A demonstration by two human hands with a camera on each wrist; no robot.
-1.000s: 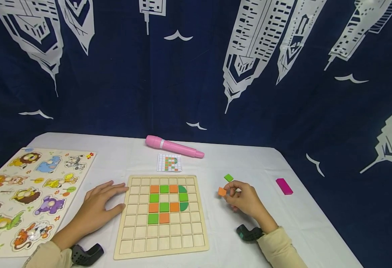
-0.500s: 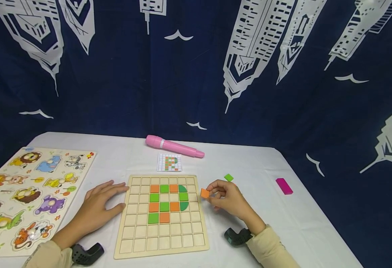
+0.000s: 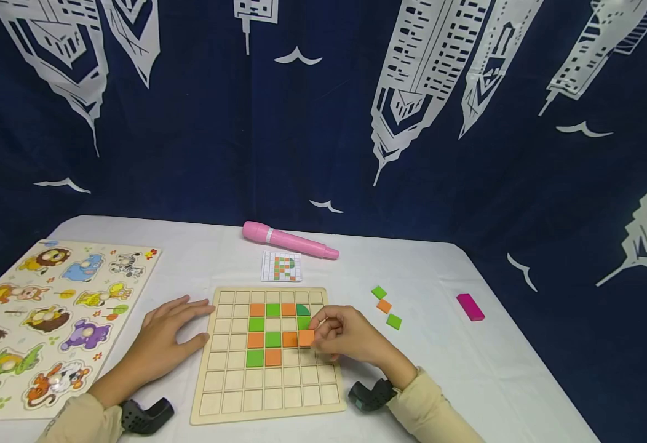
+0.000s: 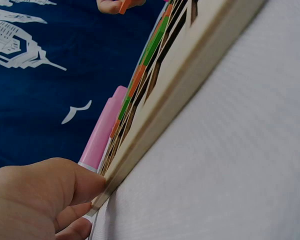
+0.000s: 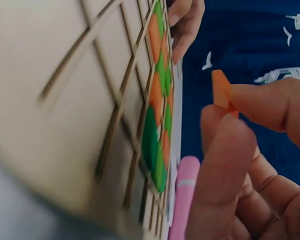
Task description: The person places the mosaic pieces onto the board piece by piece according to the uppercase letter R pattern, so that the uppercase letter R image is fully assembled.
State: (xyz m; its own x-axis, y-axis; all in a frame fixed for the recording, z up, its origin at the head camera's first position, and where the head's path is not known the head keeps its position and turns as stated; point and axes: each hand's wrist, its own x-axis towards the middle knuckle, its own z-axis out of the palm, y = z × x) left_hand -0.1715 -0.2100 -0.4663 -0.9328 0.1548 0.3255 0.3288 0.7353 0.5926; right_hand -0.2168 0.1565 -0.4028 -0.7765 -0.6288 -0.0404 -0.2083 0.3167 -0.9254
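Note:
My right hand (image 3: 351, 335) pinches an orange square tile (image 3: 305, 338) between thumb and fingers, over the right part of a wooden grid board (image 3: 268, 406). In the right wrist view that orange tile (image 5: 220, 90) is held apart from the board's surface. Orange and green squares, among them a green tile (image 3: 273, 309), lie in the board's cells, with a rounded dark green piece (image 3: 302, 310) at the upper right; the held tile and my fingers hide part of the pattern. My left hand (image 3: 163, 338) lies at the board's left edge, fingertips and thumb touching it, fingers fairly straight.
Beyond the board lie a small pattern card (image 3: 281, 266) and a pink marker-shaped stick (image 3: 290, 240). Loose tiles, including an orange one (image 3: 384, 306), lie to the right, with a magenta block (image 3: 470, 307) farther out. An animal puzzle board (image 3: 63, 320) covers the left side.
My right hand has carried the orange tile leftward from beside the loose tiles to above the grid board. My left hand has stayed at the board's edge.

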